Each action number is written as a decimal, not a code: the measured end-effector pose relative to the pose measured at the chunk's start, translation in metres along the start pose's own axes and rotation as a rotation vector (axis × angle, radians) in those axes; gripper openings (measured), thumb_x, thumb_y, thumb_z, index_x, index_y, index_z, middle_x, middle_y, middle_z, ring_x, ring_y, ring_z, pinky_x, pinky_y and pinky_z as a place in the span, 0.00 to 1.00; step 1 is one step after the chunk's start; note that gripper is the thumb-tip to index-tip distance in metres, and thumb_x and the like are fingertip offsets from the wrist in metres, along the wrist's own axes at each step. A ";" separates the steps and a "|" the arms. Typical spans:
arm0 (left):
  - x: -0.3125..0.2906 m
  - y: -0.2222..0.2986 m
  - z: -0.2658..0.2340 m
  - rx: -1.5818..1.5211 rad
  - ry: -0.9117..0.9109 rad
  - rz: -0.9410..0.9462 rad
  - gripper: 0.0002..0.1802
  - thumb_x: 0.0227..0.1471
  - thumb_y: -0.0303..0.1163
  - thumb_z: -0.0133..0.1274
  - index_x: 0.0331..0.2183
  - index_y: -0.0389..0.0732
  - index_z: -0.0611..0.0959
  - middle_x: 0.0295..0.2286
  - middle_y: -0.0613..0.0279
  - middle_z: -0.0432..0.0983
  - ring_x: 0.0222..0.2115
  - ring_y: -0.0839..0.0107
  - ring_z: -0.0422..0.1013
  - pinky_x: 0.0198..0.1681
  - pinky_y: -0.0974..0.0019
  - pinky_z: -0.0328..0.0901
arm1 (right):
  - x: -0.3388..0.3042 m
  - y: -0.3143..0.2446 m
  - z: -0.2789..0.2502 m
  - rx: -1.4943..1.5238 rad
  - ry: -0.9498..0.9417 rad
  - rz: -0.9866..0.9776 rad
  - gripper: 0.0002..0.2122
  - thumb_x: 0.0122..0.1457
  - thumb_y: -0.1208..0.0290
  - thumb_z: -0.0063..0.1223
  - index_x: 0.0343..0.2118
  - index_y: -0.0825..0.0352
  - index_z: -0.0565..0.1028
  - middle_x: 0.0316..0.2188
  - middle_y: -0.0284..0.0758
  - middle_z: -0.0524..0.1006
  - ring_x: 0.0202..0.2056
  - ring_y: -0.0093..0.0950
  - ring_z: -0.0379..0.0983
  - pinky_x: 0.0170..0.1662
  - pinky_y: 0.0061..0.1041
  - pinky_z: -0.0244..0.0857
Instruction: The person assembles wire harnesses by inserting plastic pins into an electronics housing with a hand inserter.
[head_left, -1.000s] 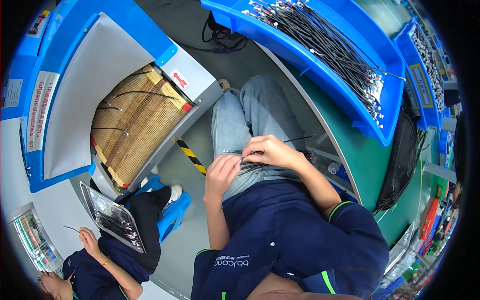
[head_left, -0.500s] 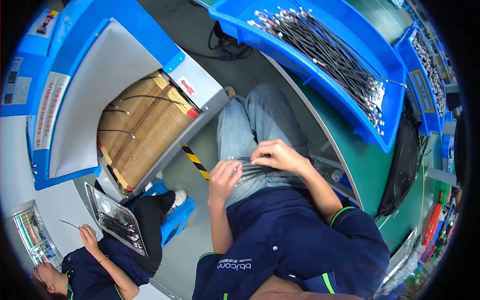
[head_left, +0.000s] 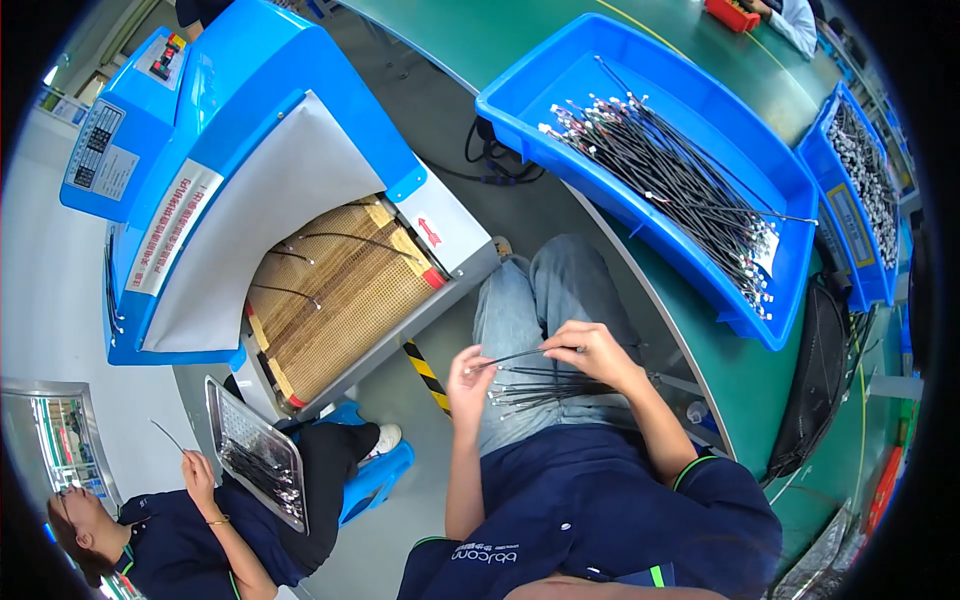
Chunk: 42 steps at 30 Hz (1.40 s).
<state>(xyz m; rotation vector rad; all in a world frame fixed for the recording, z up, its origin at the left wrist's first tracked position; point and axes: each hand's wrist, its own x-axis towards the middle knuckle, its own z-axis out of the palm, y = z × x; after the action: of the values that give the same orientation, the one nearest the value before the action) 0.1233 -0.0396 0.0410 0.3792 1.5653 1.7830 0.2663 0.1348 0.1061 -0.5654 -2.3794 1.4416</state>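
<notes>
A thin black cable (head_left: 515, 356) is stretched between my hands above my lap. My left hand (head_left: 467, 384) pinches its left end with the fingertips, and my right hand (head_left: 592, 356) closes on the other end. Just below, several more black cables with small pale connectors, a loose bundle (head_left: 548, 388), lie across my jeans (head_left: 510, 425). My right forearm hides part of the bundle's right end.
At left stands a blue conveyor machine (head_left: 270, 75), with black cables on its mesh belt (head_left: 345, 275). A blue bin (head_left: 520, 110) heaped with cables sits on the green table (head_left: 665, 295) at right. Lower left, a seated co-worker holds a cable, a metal tray (head_left: 290, 450) on their lap.
The hands have moved apart and a single cable is now raised and spans them; the bundle on my lap shows more fully. The whole view has shifted, revealing more of the table beyond.
</notes>
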 end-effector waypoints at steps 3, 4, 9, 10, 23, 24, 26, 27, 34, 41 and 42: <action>-0.013 -0.011 0.027 -0.238 -0.051 -0.096 0.16 0.51 0.22 0.53 0.44 0.34 0.74 0.33 0.62 0.74 0.32 0.77 0.71 0.38 0.74 0.67 | 0.000 -0.009 0.009 0.018 -0.056 0.006 0.07 0.51 0.72 0.57 0.31 0.68 0.79 0.25 0.39 0.76 0.29 0.35 0.74 0.33 0.28 0.68; -0.020 -0.015 0.034 -0.388 -0.024 -0.155 0.12 0.53 0.23 0.52 0.41 0.34 0.75 0.33 0.62 0.74 0.33 0.77 0.71 0.38 0.74 0.67 | 0.000 -0.012 0.011 0.038 -0.076 0.027 0.07 0.51 0.72 0.57 0.31 0.68 0.78 0.26 0.40 0.76 0.29 0.36 0.74 0.33 0.29 0.68; -0.017 -0.026 0.040 -0.463 0.090 -0.154 0.08 0.54 0.22 0.50 0.38 0.34 0.76 0.31 0.62 0.74 0.32 0.76 0.71 0.37 0.74 0.67 | -0.002 0.006 0.018 0.024 -0.064 0.057 0.06 0.50 0.73 0.57 0.31 0.68 0.78 0.27 0.40 0.76 0.29 0.37 0.74 0.33 0.30 0.68; -0.018 -0.030 0.038 -0.444 0.087 -0.121 0.08 0.54 0.23 0.50 0.38 0.34 0.76 0.31 0.62 0.73 0.32 0.76 0.71 0.37 0.74 0.67 | -0.004 0.011 0.018 -0.003 -0.058 0.038 0.06 0.50 0.73 0.57 0.31 0.68 0.78 0.27 0.39 0.76 0.29 0.35 0.74 0.32 0.28 0.67; 0.010 -0.080 -0.006 -0.509 0.362 0.032 0.06 0.56 0.25 0.49 0.37 0.34 0.75 0.31 0.62 0.72 0.31 0.77 0.70 0.37 0.77 0.69 | -0.009 0.082 -0.008 -0.122 0.020 0.043 0.06 0.48 0.73 0.60 0.30 0.66 0.79 0.26 0.35 0.77 0.29 0.33 0.74 0.33 0.28 0.68; 0.011 -0.081 -0.006 -0.507 0.363 0.028 0.06 0.56 0.25 0.49 0.37 0.34 0.75 0.31 0.62 0.72 0.31 0.77 0.70 0.37 0.77 0.69 | -0.008 0.085 -0.007 -0.156 0.042 -0.005 0.06 0.48 0.73 0.60 0.30 0.67 0.79 0.27 0.35 0.77 0.29 0.33 0.74 0.33 0.27 0.68; 0.013 -0.082 -0.007 -0.490 0.407 0.030 0.07 0.57 0.26 0.49 0.37 0.34 0.75 0.31 0.62 0.73 0.31 0.78 0.70 0.37 0.76 0.69 | -0.007 0.088 -0.008 -0.188 0.062 -0.051 0.06 0.48 0.74 0.60 0.30 0.67 0.79 0.27 0.35 0.77 0.29 0.32 0.74 0.33 0.27 0.68; 0.014 -0.083 -0.009 -0.489 0.409 0.028 0.07 0.57 0.26 0.49 0.37 0.34 0.75 0.31 0.62 0.73 0.31 0.78 0.70 0.37 0.76 0.69 | -0.006 0.088 -0.009 -0.155 0.062 -0.020 0.06 0.49 0.74 0.59 0.30 0.67 0.78 0.27 0.36 0.77 0.29 0.33 0.74 0.33 0.27 0.68; 0.019 -0.087 -0.013 -0.505 0.390 0.081 0.06 0.57 0.27 0.49 0.37 0.36 0.76 0.30 0.63 0.74 0.31 0.79 0.71 0.36 0.77 0.69 | -0.004 0.098 -0.003 -0.072 0.105 -0.054 0.06 0.48 0.77 0.60 0.30 0.68 0.78 0.26 0.35 0.77 0.29 0.31 0.75 0.31 0.25 0.68; 0.017 -0.088 -0.012 -0.473 0.412 0.066 0.07 0.56 0.26 0.49 0.37 0.34 0.76 0.30 0.62 0.74 0.31 0.78 0.71 0.36 0.76 0.69 | -0.008 0.102 -0.003 -0.074 0.120 -0.113 0.05 0.47 0.78 0.60 0.29 0.68 0.78 0.25 0.35 0.77 0.28 0.30 0.74 0.30 0.25 0.67; 0.017 -0.089 -0.012 -0.473 0.412 0.065 0.07 0.56 0.26 0.49 0.37 0.34 0.76 0.30 0.62 0.74 0.31 0.78 0.71 0.36 0.76 0.69 | -0.008 0.102 -0.002 -0.113 0.146 -0.155 0.05 0.47 0.78 0.61 0.29 0.67 0.79 0.25 0.34 0.77 0.27 0.29 0.74 0.30 0.25 0.67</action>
<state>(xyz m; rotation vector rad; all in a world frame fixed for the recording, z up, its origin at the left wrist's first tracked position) 0.1324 -0.0369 -0.0497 -0.1782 1.3334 2.3100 0.2926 0.1753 0.0154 -0.4838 -2.3432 1.1672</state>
